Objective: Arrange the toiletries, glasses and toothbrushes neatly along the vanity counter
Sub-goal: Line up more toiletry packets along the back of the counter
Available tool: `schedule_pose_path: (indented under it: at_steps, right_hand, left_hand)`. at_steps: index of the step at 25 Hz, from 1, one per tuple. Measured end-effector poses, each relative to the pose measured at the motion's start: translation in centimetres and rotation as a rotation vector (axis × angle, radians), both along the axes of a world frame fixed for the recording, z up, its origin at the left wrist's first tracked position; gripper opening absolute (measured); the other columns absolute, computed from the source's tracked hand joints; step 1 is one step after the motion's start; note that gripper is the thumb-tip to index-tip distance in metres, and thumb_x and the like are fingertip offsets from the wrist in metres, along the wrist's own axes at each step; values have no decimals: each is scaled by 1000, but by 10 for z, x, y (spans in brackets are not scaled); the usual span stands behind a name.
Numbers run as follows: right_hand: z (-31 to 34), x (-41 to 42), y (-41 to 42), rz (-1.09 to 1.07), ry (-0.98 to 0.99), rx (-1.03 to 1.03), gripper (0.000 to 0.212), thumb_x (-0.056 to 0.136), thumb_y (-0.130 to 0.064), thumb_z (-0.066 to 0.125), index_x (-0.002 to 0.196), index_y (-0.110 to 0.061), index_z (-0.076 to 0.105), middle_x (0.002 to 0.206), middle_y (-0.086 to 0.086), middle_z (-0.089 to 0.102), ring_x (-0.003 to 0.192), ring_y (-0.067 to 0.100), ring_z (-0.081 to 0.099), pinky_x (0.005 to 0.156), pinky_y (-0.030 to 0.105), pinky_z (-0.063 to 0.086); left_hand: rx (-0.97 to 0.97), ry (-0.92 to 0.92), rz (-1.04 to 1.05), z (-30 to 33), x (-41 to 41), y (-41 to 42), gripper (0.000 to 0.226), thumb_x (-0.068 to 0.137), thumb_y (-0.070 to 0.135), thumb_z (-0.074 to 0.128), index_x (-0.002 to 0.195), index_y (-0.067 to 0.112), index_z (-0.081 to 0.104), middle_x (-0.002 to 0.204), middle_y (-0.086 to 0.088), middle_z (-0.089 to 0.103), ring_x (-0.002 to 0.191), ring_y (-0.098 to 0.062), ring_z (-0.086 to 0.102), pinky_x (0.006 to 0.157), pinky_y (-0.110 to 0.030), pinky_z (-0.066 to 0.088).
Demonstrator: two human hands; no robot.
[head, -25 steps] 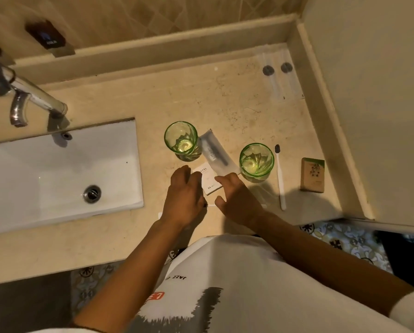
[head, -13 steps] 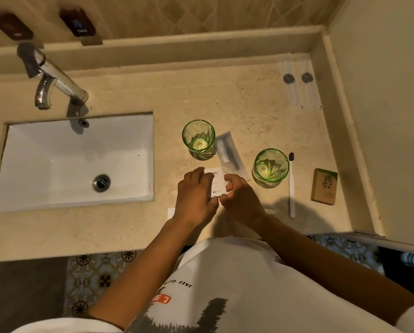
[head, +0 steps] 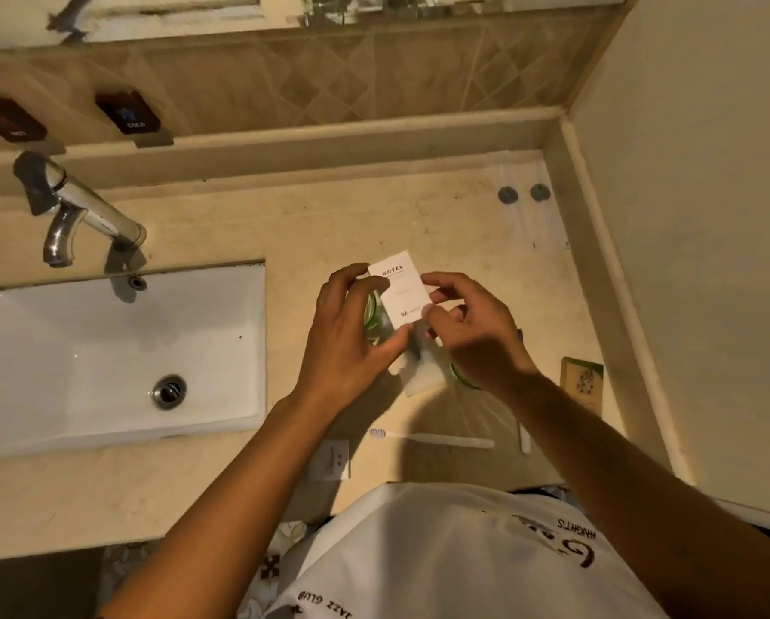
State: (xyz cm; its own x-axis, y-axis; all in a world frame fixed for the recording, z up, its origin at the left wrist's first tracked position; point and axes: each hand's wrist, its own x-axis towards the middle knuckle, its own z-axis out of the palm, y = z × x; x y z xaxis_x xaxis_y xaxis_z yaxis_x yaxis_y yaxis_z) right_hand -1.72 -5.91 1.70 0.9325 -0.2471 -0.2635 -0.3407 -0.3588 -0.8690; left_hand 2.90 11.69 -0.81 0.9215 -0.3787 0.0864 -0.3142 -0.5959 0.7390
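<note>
Both hands hold a small white hotel toiletry box up above the beige vanity counter. My left hand grips its left edge, my right hand its right edge. The hands hide most of two green glasses: one rim shows under the left hand, another rim under the right wrist. A clear sachet lies between them. A white toothbrush lies near the front edge. A second toothbrush is mostly hidden by my right arm. A tan soap box sits at the right.
A white sink with a chrome tap fills the left of the counter. Two clear packets with grey discs lie in the back right corner. A small white packet sits at the front edge. A wall bounds the right side.
The white box has been lifted off the counter and raised in both hands. The camera view has tilted up, so the wall tiles and tap labels show.
</note>
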Motion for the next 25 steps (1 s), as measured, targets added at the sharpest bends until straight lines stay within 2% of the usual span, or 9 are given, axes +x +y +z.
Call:
schedule_pose_path:
  at_steps: [3,6,9,11,15,16,18,21,25]
  right_hand:
    - [-4,28,-27,-101,-45,112,26,96,-20,64,122,-21,64,110,3,70,84,15,70,68,27,58]
    - [-11,62,-58,-199,10,171,21,95,-13,66,116,-13,68,103,10,71,68,9,68,61,20,53]
    - [-29,92,-84,-255,117,188,20,93,-13,66,113,-12,69,91,7,75,59,6,66,63,29,57]
    - [-49,112,-102,-278,140,216,23,92,-12,66,115,-8,68,82,4,74,58,6,66,66,35,58]
    - [-86,154,-132,-376,165,261,20,93,-10,66,113,-8,67,82,3,70,51,-1,62,49,15,48]
    - [-93,164,-137,-398,181,258,19,93,-9,65,111,-9,68,83,4,70,49,-1,61,47,14,46]
    - [-113,191,-148,-446,188,235,21,91,-8,65,112,-10,69,88,6,72,57,4,65,53,21,49]
    - [-136,224,-156,-481,162,156,27,89,-9,65,115,-15,71,103,3,75,89,20,73,80,39,62]
    - [-147,246,-162,-462,111,52,29,89,-9,64,115,-18,72,113,1,73,98,18,72,87,40,62]
  left_hand:
    - [-11,8,-32,-6,29,-29,53,82,34,77,128,18,57,146,-6,45,136,-23,42,103,-44,49]
    - [17,52,-62,-16,64,-62,53,81,33,74,128,15,59,147,-8,47,135,-26,44,99,-45,51]
    - [120,123,-102,-31,96,-93,53,83,31,73,129,10,60,151,-14,46,138,-31,42,108,-32,37]
    - [178,167,-130,-42,118,-117,50,86,27,74,131,9,59,153,-16,45,140,-33,41,109,-30,32]
    - [219,212,-148,-67,163,-162,54,82,32,62,131,8,60,141,-16,56,131,-34,50,106,-34,37]
    - [215,211,-137,-72,171,-172,54,81,30,60,130,7,61,136,-17,58,125,-34,53,103,-32,40]
    - [197,213,-103,-83,189,-190,49,83,22,62,129,6,62,128,-17,55,116,-32,57,94,-23,40]
    - [176,196,-61,-97,214,-211,42,87,10,66,129,6,62,127,-15,49,112,-28,58,86,-13,33]
    - [153,181,-55,-110,240,-225,40,88,7,64,128,6,63,128,-13,49,108,-29,62,91,-18,41]
